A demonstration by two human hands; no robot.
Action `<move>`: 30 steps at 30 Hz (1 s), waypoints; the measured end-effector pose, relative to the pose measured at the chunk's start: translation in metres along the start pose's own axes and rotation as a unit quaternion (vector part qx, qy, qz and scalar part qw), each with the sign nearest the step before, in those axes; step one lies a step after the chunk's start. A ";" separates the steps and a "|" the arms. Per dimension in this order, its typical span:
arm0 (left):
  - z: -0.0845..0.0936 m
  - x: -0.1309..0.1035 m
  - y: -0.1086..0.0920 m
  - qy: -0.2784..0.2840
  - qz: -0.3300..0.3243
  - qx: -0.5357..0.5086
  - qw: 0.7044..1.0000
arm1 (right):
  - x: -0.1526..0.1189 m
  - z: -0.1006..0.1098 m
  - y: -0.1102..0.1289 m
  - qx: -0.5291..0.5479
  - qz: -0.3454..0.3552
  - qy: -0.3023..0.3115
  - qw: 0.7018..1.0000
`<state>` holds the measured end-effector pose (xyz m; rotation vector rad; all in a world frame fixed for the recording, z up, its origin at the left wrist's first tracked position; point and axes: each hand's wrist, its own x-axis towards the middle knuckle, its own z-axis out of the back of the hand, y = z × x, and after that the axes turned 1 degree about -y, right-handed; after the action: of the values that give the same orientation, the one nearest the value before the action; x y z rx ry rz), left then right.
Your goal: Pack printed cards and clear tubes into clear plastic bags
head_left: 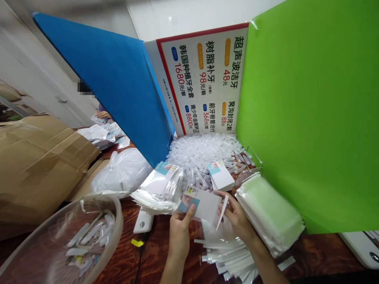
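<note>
In the head view, our left hand (179, 236) grips a thin, rectangular white-and-blue paper card (207, 207), thumb on top; our right hand (238, 217) is closed on its right end, by a raised flap. It sits above fanned clear plastic sleeves (233, 258), near the dark-red wooden counter's (318, 252) front edge. It looks light, slightly stiff and easily creased, so we'd pinch its edges gently.

At lower center, the left hand (182, 227) holds a printed card (203, 203) and the right hand (235, 215) pinches its right end, above fanned clear sleeves (229, 260) on a wooden surface (154, 256). Small translucent tubes (204, 152) lie heaped mid-frame, between a blue panel (109, 83) and a green panel (314, 118).
</note>
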<state>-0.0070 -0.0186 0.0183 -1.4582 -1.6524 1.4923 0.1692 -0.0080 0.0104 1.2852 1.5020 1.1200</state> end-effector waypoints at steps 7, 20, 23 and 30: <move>0.017 0.016 -0.051 0.023 -0.055 0.124 0.990 | 0.014 -0.012 0.008 -0.037 0.069 -0.010 0.997; 0.069 0.094 -0.119 -0.163 -0.383 0.636 0.650 | 0.068 0.029 0.007 -0.689 0.069 -0.210 0.690; 0.054 0.060 -0.108 -0.158 -0.418 0.540 0.713 | 0.066 0.029 0.002 -0.683 0.079 -0.216 0.693; 0.014 -0.002 0.015 0.029 -0.166 0.425 0.889 | 0.063 0.031 0.002 -0.536 0.179 -0.282 0.776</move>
<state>-0.0126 -0.0283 0.0007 -0.6826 -0.9161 1.6265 0.1924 0.0580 0.0013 0.9070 0.0340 1.3387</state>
